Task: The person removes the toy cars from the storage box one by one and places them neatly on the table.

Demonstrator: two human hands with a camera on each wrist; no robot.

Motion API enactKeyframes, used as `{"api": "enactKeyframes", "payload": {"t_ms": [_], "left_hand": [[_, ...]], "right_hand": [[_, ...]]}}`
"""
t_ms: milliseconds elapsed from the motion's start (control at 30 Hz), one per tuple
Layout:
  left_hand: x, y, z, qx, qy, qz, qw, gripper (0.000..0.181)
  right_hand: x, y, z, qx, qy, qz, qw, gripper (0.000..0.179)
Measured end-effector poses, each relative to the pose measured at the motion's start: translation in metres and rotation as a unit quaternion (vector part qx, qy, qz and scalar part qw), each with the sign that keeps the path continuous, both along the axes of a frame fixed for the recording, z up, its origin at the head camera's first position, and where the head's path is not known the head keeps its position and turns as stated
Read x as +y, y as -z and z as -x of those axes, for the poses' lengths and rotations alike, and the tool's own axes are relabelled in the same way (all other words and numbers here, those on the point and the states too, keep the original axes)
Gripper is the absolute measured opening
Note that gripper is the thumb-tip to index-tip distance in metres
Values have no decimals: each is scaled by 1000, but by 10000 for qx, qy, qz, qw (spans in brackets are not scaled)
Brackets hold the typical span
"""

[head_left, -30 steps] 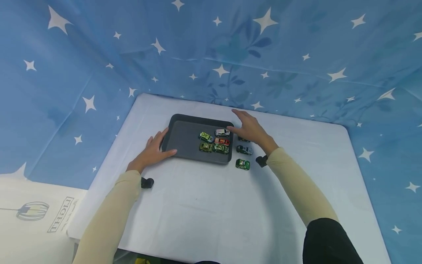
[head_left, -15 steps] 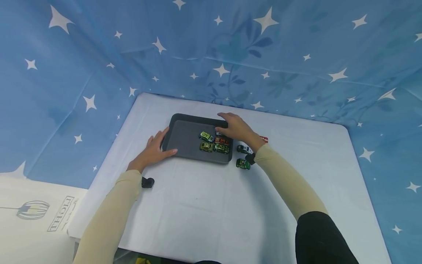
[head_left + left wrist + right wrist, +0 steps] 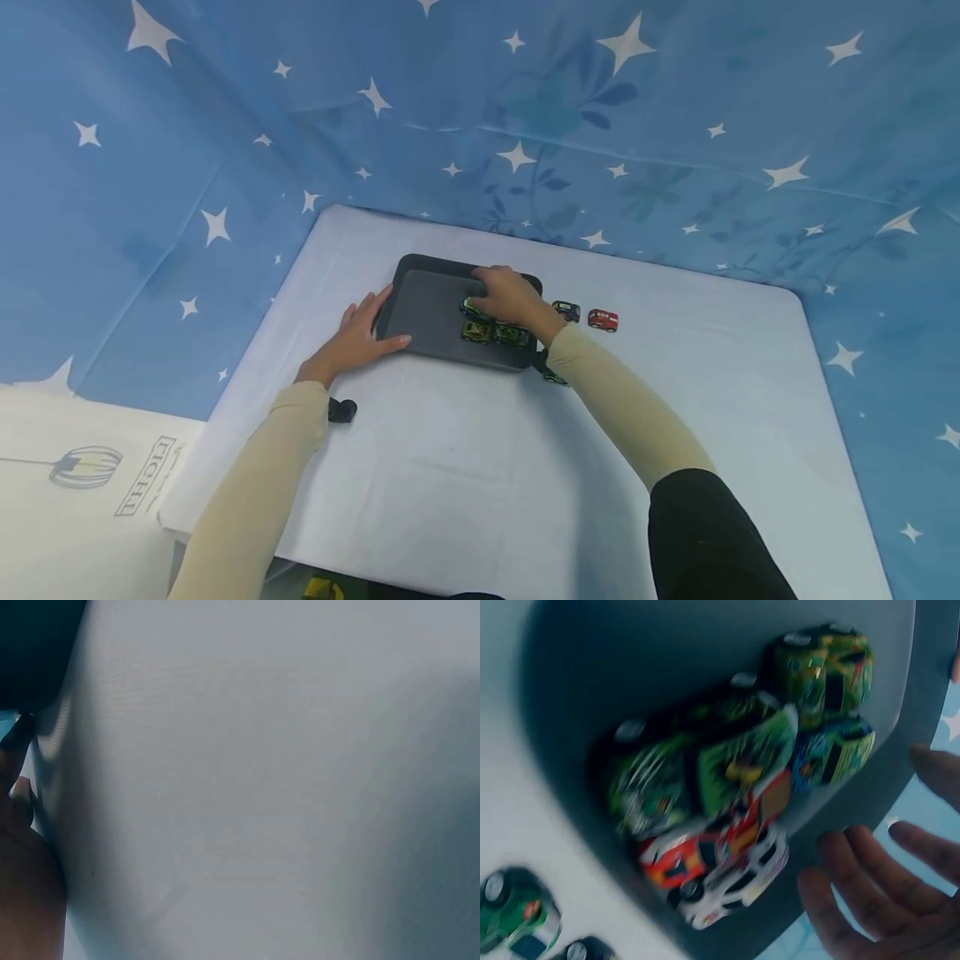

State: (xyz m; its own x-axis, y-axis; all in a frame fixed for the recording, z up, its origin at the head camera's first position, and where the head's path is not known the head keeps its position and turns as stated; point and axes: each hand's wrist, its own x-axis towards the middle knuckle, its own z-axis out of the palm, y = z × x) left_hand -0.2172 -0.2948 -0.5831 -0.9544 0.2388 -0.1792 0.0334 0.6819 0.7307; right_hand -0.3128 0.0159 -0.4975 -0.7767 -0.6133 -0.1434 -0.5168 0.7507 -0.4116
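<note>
A dark grey tray (image 3: pixel 431 308) lies on the table, with several toy cars in its right half. My left hand (image 3: pixel 352 342) is at the tray's left end, fingers spread along the rim and thumb by the front edge. My right hand (image 3: pixel 510 296) reaches over the cars, its thumb right by the yellow-green car (image 3: pixel 474 310). In the right wrist view its loosely bent fingers hold nothing. That view also shows a white car (image 3: pixel 739 881), an orange-red car (image 3: pixel 720 840), a larger green car (image 3: pixel 705 769) and a green-gold car (image 3: pixel 825 675).
Right of the tray, a red toy bus (image 3: pixel 603 320) and a dark toy car (image 3: pixel 566 311) stand on the white table (image 3: pixel 450 467). A green car (image 3: pixel 521 911) outside the tray is partly covered by the right wrist in the head view. A blue starry curtain (image 3: pixel 480 100) hangs behind.
My right hand has moved left from the tray's right rim to over the cars inside, uncovering the red bus. My left hand keeps its place at the tray; the head view shifted slightly.
</note>
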Motion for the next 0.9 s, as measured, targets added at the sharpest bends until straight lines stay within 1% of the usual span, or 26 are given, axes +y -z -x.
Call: {"api": "enactKeyframes", "payload": {"t_ms": [233,300,367,467,500,633,767,900], "left_hand": [[0,2,1,10,38,-2,10000,111],[0,2,1,-2,23,-5,10000,111],[0,1,0,-9,-7,-28,10000,111],[1,0,0,-26,-22,-3,10000,111],[1,0,1,-32,-18,19,10000,111],[1,1,3,-71,-26,14,10000,111],[1,0,3,-92,-48,-50,9999,110],[0,0,2,-111,-38,-41,9999,109]], "right_hand": [[-14,7,-5,-132,319,-329,9989,55],[-16,9,-6,-158,380,-396,9984,50],[-18,11,-7,-157,417,-425,9981,39],[-20,15,-7,-225,456,-434,9978,14],[-21,16,-8,-273,477,-430,9976,11],[-24,19,-7,-283,539,-462,9971,19],[-26,21,-7,-273,607,-440,9968,20],[-27,23,-6,-288,595,-422,9969,22]]}}
